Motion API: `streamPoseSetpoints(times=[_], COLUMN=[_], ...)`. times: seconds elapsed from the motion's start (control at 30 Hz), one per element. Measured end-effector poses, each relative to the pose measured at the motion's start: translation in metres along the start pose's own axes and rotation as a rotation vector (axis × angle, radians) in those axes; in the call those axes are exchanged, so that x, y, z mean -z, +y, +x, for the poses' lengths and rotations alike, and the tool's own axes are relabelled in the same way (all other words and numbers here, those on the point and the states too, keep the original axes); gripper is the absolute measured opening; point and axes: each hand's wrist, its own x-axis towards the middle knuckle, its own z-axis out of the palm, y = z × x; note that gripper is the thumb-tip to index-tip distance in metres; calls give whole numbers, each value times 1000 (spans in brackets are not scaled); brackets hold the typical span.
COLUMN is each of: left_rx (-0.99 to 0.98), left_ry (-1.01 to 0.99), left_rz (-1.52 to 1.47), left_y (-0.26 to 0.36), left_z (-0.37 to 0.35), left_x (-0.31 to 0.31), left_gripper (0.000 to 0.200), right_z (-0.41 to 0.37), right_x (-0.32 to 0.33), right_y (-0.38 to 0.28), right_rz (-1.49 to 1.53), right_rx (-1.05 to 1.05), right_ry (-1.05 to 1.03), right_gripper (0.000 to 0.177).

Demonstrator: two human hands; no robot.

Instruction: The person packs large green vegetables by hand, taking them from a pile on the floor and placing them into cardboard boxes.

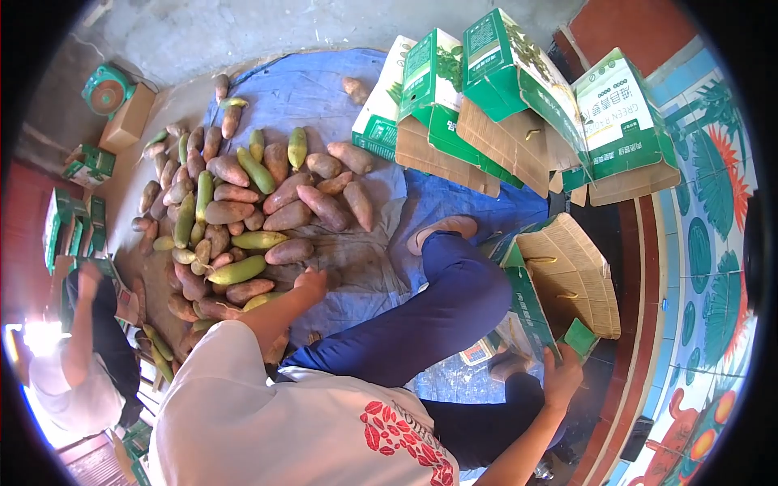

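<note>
My left hand (311, 283) is at the near edge of a large pile, with its fingers curled. Whatever it may hold is hidden. Just beyond it lies a reddish sweet potato (289, 251), and a long green radish (237, 270) lies to its left. My right hand (562, 377) is closed on the edge of an open cardboard box (531, 312) beside my leg, by its green flap (580, 337). The box is tilted, its brown inner side facing up. Sweet potatoes and green radishes are mixed across the pile.
A blue tarp (324, 89) covers the floor. Several open green-and-white boxes (490, 65) stand at the upper right, by a tiled wall (697, 243). At the left, another person (77, 356) sits near more boxes. A green scale (108, 89) stands by a brown carton (130, 117).
</note>
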Motion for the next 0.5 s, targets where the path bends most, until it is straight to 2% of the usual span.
streamPoseSetpoints(times=[0.13,0.5], left_rx=[-10,1], left_ry=[13,35], left_rz=[-13,58], left_y=[-2,5], left_z=[-5,4], left_x=[-8,-18], left_gripper=[46,44], right_z=[0,-2], right_x=[-1,3], right_y=[-2,-8], right_rz=[-1,18], right_rx=[34,25], right_ry=[54,64], right_gripper=[20,19])
